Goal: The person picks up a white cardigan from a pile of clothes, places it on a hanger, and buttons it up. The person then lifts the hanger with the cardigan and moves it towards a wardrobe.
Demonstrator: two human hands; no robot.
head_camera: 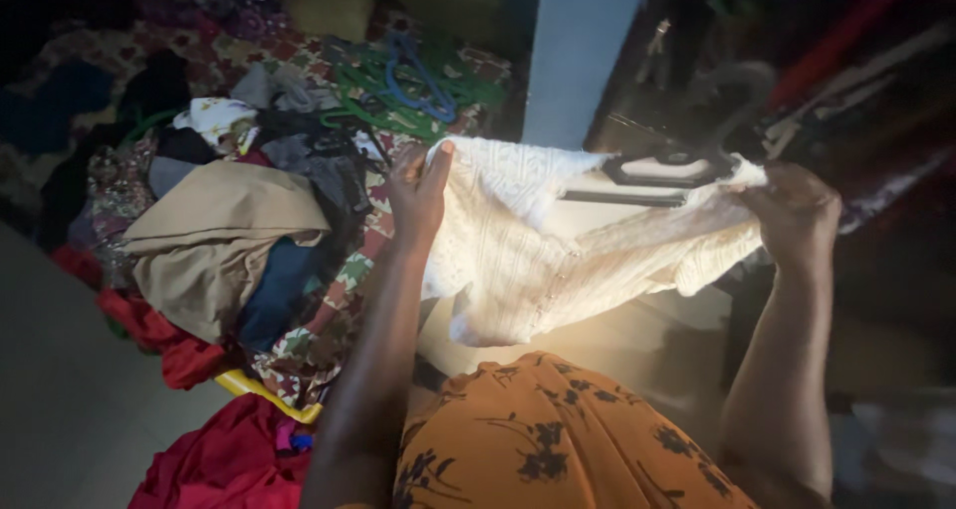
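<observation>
A white knitted garment hangs stretched between my two hands in the middle of the view. My left hand grips its left shoulder edge. My right hand grips its right shoulder. A black plastic hanger lies at the garment's top, between the hands, with its hook raised toward the upper right. My orange dress with a dark flower print fills the bottom centre.
A heap of clothes covers a patterned mat at left, with a tan garment on top. Green and blue hangers lie in a pile behind it. Red cloth sits at bottom left. A pale post stands behind the garment.
</observation>
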